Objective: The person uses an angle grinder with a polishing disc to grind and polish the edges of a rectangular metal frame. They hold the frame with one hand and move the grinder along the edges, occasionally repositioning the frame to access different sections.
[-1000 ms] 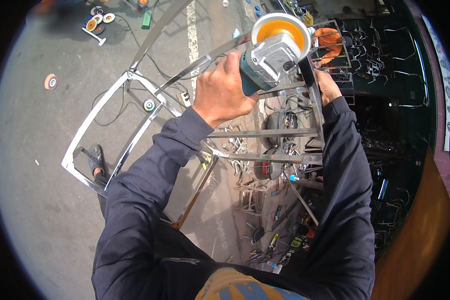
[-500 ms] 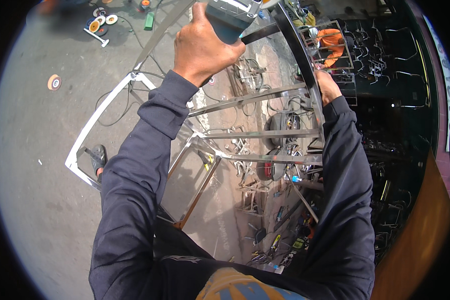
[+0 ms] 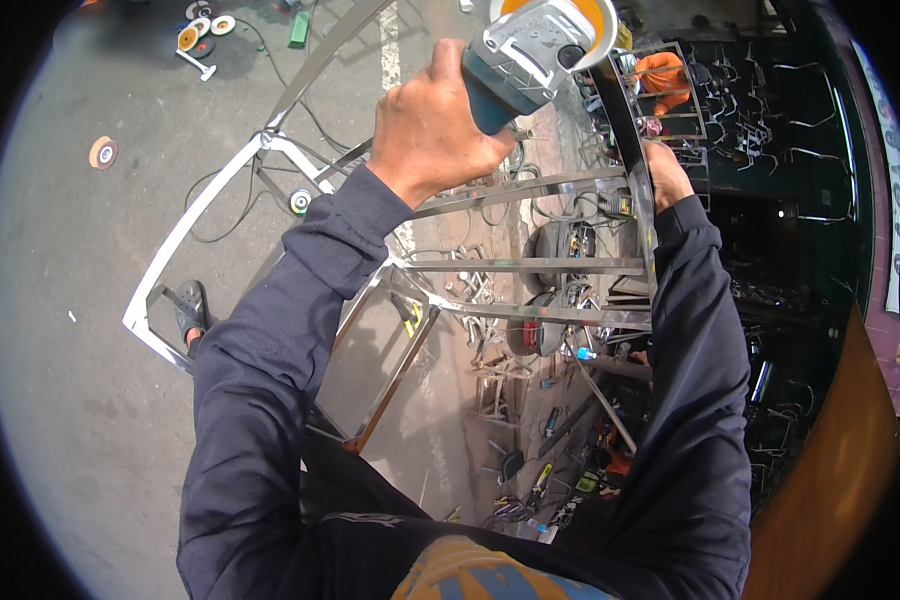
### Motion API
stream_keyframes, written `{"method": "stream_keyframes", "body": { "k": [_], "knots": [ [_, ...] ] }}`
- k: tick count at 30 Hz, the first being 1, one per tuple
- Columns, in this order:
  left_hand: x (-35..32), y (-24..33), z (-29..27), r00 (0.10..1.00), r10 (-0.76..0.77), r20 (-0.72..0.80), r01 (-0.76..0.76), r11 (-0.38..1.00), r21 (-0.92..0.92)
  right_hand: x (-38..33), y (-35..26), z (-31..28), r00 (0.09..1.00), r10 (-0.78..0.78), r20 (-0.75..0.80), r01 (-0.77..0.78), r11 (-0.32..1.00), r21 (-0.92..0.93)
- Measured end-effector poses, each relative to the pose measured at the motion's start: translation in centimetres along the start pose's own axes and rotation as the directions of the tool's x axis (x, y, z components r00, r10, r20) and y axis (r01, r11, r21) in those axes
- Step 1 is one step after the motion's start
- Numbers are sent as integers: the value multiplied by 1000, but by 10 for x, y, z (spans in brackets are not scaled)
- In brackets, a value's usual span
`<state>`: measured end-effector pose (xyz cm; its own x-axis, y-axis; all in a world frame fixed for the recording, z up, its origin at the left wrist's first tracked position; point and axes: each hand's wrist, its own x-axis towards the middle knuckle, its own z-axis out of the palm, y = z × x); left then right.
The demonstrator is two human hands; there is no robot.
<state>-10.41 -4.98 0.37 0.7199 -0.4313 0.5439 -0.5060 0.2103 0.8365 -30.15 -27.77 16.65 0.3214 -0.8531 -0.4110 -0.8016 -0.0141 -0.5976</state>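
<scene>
Two hands are working at full stretch up here: the left hand (image 3: 430, 135) is wrapped around the body of the angle grinder (image 3: 520, 65), out at the top of the view, and the right hand (image 3: 667, 178) is up against the dark end bar of the metal tube frame (image 3: 530, 266). Its fingers slip behind that bar, so I can't tell if they clasp it or merely brace it.

Now look at the orange-and-white disc (image 3: 602, 22)! It overlaps the bar's far end in this view; contact I can't call, nor whether it's spinning. If it is, a catch on the tube's edge could kick the grinder back, and with one hand alone on the tool, it might twist loose. The right hand sits on that same bar, so a slide down the metal could bring the disc to bare fingers.

And the footing: the frame leans at an angle over the pavement (image 3: 60, 400), a foot in a dark clog (image 3: 191, 308) beside its bright corner. Poorly braced, it could rock under pressure. Black cable (image 3: 315, 112) loops nearby, a possible snag.
</scene>
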Motion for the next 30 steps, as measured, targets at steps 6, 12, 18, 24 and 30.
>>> {"method": "stream_keyframes", "body": {
  "k": [6,12,18,24,30],
  "knots": [
    [-40,28,19,986,97,133,-101,995,23,-7,0,5,986,100,-135,-89,992,84],
    [-5,11,4,1000,26,14,-26,999,29,-12,-5,10,990,112,-85,-107,992,62],
    [70,-14,-40,990,-121,-72,120,993,-15,-1,0,-2,994,-63,-93,42,977,-209],
    [70,-60,-72,945,-235,-227,79,838,-539,-2,3,-11,965,-248,-79,139,748,-649],
    [-21,-107,-95,921,-362,-144,280,872,-402,-12,3,-12,950,-262,-168,119,804,-583]
  ]
}}
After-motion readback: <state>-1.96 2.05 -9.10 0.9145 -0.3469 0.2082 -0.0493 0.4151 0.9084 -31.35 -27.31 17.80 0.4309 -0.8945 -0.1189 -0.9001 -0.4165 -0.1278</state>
